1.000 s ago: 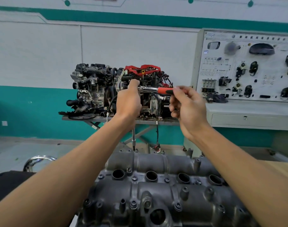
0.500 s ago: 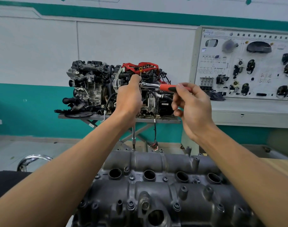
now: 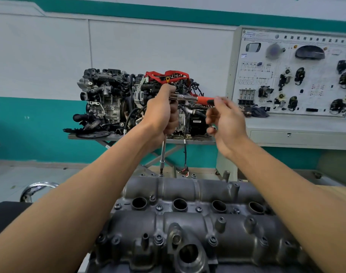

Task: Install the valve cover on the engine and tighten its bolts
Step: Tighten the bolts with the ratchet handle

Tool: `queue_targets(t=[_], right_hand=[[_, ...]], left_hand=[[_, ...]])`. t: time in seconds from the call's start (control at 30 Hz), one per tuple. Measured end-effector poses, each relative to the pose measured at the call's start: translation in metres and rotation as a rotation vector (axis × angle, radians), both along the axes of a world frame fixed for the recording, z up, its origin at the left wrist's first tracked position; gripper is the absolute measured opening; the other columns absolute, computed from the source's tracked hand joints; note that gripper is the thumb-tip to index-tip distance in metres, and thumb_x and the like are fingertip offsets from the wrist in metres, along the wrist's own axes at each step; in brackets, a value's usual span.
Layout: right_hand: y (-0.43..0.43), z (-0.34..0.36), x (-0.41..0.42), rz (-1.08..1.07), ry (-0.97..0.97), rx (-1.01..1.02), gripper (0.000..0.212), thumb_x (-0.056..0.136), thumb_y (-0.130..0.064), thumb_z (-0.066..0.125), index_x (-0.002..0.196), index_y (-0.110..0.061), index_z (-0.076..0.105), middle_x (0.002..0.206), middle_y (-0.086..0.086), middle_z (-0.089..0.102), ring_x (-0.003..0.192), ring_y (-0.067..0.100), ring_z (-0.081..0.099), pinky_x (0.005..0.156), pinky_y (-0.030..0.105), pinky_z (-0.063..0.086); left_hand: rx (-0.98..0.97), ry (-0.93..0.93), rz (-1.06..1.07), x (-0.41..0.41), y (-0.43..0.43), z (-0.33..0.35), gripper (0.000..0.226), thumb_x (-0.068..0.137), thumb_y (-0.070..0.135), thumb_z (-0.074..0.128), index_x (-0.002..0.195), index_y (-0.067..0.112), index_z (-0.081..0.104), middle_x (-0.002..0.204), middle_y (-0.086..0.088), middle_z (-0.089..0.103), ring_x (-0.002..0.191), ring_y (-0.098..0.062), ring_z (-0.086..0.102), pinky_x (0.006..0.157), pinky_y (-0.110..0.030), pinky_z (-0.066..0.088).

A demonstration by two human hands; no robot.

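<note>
The grey valve cover [image 3: 188, 225] lies on the engine in front of me, with bolts along its edges and four round holes across its middle. A long extension bar [image 3: 163, 152] stands upright on a bolt [image 3: 161, 174] at the cover's far edge. My left hand [image 3: 160, 113] grips the top of the bar at the ratchet head. The ratchet's orange handle [image 3: 202, 99] points right. My right hand [image 3: 227, 123] holds the handle's black end lightly between thumb and fingertips, its lower fingers loosely curled.
A display engine [image 3: 109, 99] with red parts sits on a metal stand behind the bench. At the right a training board [image 3: 298, 71] stands on a grey cabinet. A chrome chair arm [image 3: 38, 186] is at the left, and a wooden bench top [image 3: 329, 190] at the right.
My right hand's grip on the handle end has loosened and its fingers have spread. My left hand stays wrapped round the ratchet head, and the bar stays on the same bolt.
</note>
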State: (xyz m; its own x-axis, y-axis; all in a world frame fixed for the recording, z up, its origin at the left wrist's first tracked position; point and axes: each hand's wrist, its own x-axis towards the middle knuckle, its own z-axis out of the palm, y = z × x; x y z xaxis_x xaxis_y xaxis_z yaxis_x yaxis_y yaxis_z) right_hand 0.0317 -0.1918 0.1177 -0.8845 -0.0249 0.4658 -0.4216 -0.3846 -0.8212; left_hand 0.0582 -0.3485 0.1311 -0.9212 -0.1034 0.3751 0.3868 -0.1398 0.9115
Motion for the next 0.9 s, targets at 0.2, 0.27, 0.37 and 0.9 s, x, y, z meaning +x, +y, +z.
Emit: queue_targets(t=[0.2, 0.27, 0.37, 0.9], right_hand=[[-0.006, 0.006, -0.03, 0.069, -0.114, 0.033, 0.019, 0.103, -0.024, 0.044, 0.104, -0.016, 0.061, 0.072, -0.001, 0.061, 0.06, 0.012, 0.05, 0.045, 0.022, 0.034], [-0.006, -0.001, -0.019, -0.049, -0.038, -0.038, 0.011, 0.101, -0.02, 0.049, 0.102, -0.014, 0.058, 0.068, 0.001, 0.058, 0.056, 0.012, 0.048, 0.043, 0.023, 0.032], [-0.008, -0.012, 0.012, -0.235, 0.137, -0.148, 0.011, 0.095, -0.011, 0.062, 0.089, -0.013, 0.053, 0.07, 0.009, 0.054, 0.055, 0.014, 0.046, 0.046, 0.024, 0.035], [-0.026, 0.007, 0.022, -0.335, 0.077, -0.095, 0.028, 0.103, -0.021, 0.048, 0.077, -0.016, 0.056, 0.055, 0.0, 0.052, 0.051, 0.013, 0.042, 0.043, 0.023, 0.031]], left_hand=[[-0.079, -0.039, -0.208, 0.0, 0.0, 0.003, 0.055, 0.101, 0.047, 0.034, 0.051, 0.027, 0.022, 0.045, 0.008, 0.016, 0.039, -0.011, 0.009, 0.04, -0.018, 0.006], [-0.029, -0.045, -0.121, -0.002, -0.001, 0.002, 0.054, 0.101, 0.048, 0.037, 0.053, 0.027, 0.021, 0.046, 0.008, 0.017, 0.039, -0.012, 0.011, 0.039, -0.017, 0.01], [0.022, -0.05, -0.008, -0.007, 0.001, 0.001, 0.057, 0.101, 0.048, 0.039, 0.049, 0.026, 0.026, 0.047, 0.007, 0.02, 0.039, -0.012, 0.013, 0.039, -0.019, 0.013], [0.086, 0.032, 0.012, 0.001, -0.005, -0.005, 0.06, 0.101, 0.046, 0.035, 0.045, 0.029, 0.027, 0.043, 0.008, 0.02, 0.038, -0.012, 0.012, 0.037, -0.017, 0.014]])
